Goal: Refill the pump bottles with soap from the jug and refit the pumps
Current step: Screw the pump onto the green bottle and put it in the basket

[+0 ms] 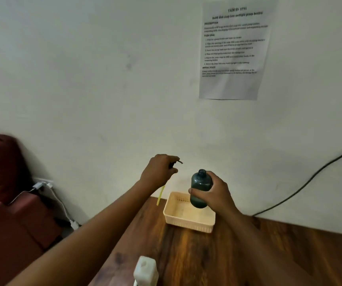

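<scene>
— Hands first: what has each got?

— Left hand is closed round the pump head, lifted clear, with its yellow dip tube hanging below the wrist. Right hand is wrapped round the dark bottle, held upright in the air with its neck open, just above the cream basket.

— And the jug?

— White jug stands nearer the body than both hands, at the bottom of view (cap state I cannot tell).

— So how should this step go?

— I'd judge the pump wants parking somewhere clean, tube not dragging, and the bottle set down on the surface before pouring, so one hand can steady it.

— Room to move?

— Open wood lies to the right of the right hand. Beyond the left hand the surface edge falls away towards a red seat and white cables, so keep the dripping tube inboard. The wall sits close behind both hands.
</scene>
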Motion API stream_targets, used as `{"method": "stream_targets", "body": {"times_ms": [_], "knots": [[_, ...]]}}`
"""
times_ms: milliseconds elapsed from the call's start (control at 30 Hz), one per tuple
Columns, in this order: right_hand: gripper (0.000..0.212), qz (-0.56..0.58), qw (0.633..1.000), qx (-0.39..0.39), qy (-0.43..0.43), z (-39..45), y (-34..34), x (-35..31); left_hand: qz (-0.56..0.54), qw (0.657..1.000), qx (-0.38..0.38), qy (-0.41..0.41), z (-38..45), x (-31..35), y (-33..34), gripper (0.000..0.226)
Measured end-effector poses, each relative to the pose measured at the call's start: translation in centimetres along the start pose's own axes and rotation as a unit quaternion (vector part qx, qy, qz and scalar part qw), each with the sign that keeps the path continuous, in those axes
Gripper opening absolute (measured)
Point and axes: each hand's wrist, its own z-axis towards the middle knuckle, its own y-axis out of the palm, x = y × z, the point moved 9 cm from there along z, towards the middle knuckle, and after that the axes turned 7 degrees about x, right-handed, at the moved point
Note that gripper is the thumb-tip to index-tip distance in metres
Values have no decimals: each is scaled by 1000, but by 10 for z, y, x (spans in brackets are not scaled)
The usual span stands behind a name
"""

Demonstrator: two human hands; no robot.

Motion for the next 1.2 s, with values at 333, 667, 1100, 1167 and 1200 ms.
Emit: {"method": "stream_targets", "body": {"times_ms": [333, 667, 1100, 1167, 1200], "knots": [[69, -9, 999, -15, -39, 8, 13, -62, -129, 974, 180, 34, 54, 47, -149, 45], [70, -25, 999, -10, -43, 4, 13, -76, -235, 938, 232, 109, 50, 106, -171, 46], [65, -24, 998, 0, -60, 0, -1, -89, -275, 932, 210, 106, 30, 112, -145, 47], [65, -28, 998, 5, -64, 2, -4, -92, -281, 932, 203, 104, 25, 110, -138, 47], [64, -30, 997, 7, -65, 2, -5, -93, -283, 933, 198, 103, 22, 109, -134, 47]]}}
